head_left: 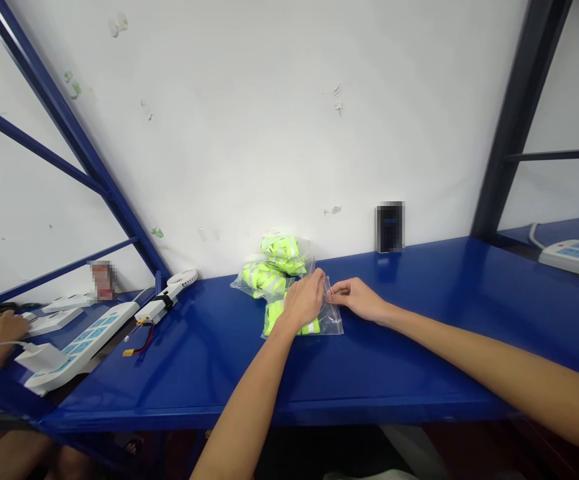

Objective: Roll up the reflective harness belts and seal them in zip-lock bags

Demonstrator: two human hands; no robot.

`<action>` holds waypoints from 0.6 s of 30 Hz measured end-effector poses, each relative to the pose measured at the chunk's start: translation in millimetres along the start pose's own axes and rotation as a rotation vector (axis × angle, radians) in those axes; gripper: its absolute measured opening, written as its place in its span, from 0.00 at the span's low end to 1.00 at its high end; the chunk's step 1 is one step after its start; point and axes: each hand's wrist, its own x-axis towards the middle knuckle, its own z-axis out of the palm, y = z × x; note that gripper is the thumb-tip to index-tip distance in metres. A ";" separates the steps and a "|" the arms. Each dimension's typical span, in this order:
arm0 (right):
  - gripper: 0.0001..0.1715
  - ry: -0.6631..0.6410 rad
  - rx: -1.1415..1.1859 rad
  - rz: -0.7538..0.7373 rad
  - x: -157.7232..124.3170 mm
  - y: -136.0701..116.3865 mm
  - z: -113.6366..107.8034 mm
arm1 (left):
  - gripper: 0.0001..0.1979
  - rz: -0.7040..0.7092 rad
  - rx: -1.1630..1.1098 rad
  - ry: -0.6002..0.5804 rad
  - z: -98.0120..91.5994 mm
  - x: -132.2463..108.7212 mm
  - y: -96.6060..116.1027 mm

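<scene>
A clear plastic bag [332, 323] with a folded neon-yellow item with silvery reflective strips lies on the blue table. My left hand [305, 298] rests over it, fingers closed near its upper edge and covering part of the yellow item. On the right, my right hand [362, 300] pinches the edge of the same bag between thumb and fingers. Just behind, two more clear bags of yellow reflective material, one nearer [263, 279] and one stacked higher [283, 252], sit against the wall.
On the left are a white handheld fan [182, 279], a white box with a black strap [153, 307], a yellow connector [128, 353] and a power strip [86, 343]. Another person's hand [3, 330] is beyond the blue frame. A dark box [390, 228] stands by the wall.
</scene>
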 end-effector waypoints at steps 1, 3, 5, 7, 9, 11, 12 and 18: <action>0.10 0.000 0.004 0.002 0.1 0.1 0.0 | 0.14 0.006 -0.001 0.003 0.1 -0.1 0.0; 0.11 0.001 0.011 0.003 -0.2 0.5 0.1 | 0.14 0.012 -0.015 0.009 0.2 -0.4 0.0; 0.11 0.003 0.020 0.003 -0.7 0.9 0.4 | 0.14 0.007 -0.045 0.016 0.0 -0.4 -0.2; 0.11 0.009 0.024 0.002 -0.8 1.9 0.8 | 0.14 -0.014 -0.090 0.017 -0.4 0.2 -0.8; 0.12 0.016 0.011 -0.014 -0.2 3.9 1.1 | 0.13 -0.048 -0.150 0.010 -0.8 1.4 -2.1; 0.12 0.017 -0.014 -0.051 1.0 7.1 1.1 | 0.12 -0.074 -0.215 -0.009 -1.0 3.3 -4.0; 0.13 0.018 -0.026 -0.070 1.7 8.8 1.0 | 0.12 -0.078 -0.245 -0.023 -0.9 4.3 -5.2; 0.14 0.020 -0.066 -0.080 2.6 13.5 0.3 | 0.10 -0.049 -0.339 -0.042 1.7 9.7 -12.2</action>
